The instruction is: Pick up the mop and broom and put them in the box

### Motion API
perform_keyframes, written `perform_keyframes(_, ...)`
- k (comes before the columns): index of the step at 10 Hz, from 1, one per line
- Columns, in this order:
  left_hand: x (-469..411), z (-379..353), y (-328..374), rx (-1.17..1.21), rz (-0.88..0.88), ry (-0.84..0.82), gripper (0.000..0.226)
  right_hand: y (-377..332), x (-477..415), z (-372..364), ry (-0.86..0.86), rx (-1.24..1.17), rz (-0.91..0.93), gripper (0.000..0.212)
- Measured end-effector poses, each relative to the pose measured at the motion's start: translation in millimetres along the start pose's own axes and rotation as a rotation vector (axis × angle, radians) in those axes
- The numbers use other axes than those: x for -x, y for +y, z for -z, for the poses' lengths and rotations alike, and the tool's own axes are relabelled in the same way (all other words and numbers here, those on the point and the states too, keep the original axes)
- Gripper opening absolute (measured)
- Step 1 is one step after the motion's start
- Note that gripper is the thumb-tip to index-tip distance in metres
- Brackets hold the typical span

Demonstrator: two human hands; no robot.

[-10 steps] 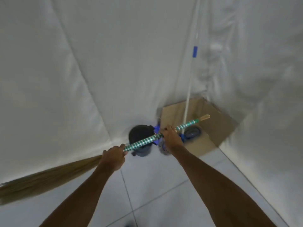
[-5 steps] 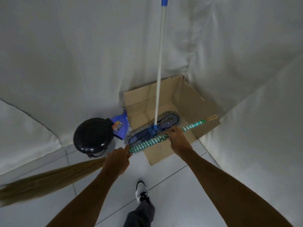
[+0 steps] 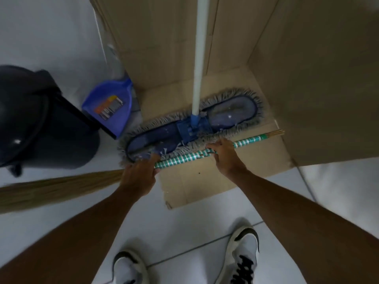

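The broom (image 3: 184, 157) has a green-and-white striped handle and straw bristles that stretch off to the left. It lies nearly level over the open front of the cardboard box (image 3: 205, 181). My left hand (image 3: 139, 175) grips the handle near the bristles. My right hand (image 3: 223, 154) grips it farther along, toward the handle's tip. Inside the box stands the mop (image 3: 190, 128), a flat blue head with grey fringe and a white pole rising up; its left end sticks out over the box edge.
A dark round bin (image 3: 37, 119) stands on the floor at the left. A blue dustpan (image 3: 110, 107) leans between the bin and the box. White sheeting hangs behind and to the right. My two shoes show on the white tiles below.
I have stepped close to the box and the view has tilted down. The broom, held in both hands, has come down over the box's front, just in front of the mop head.
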State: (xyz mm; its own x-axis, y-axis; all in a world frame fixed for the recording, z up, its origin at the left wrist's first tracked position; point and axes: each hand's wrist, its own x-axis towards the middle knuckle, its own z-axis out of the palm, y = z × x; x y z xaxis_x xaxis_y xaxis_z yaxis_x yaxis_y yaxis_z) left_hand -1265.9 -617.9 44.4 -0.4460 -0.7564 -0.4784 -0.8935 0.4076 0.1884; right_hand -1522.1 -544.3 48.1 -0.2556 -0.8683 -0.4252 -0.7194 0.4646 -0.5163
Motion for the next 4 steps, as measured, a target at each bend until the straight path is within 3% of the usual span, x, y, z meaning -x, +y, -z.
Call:
perform_keyframes(2,-50.9,-85.9,0.7,-0.142,0.093,0.087,0.038,55.8,-58.2,-64.8,-0.059,-0.125,-0.048,0.048)
perform_keyframes(4,-47.8,-70.4,20.1,-0.075,0.157,0.108,0.042,52.5,-40.1,-61.2,-0.19,0.08,0.0,0.08)
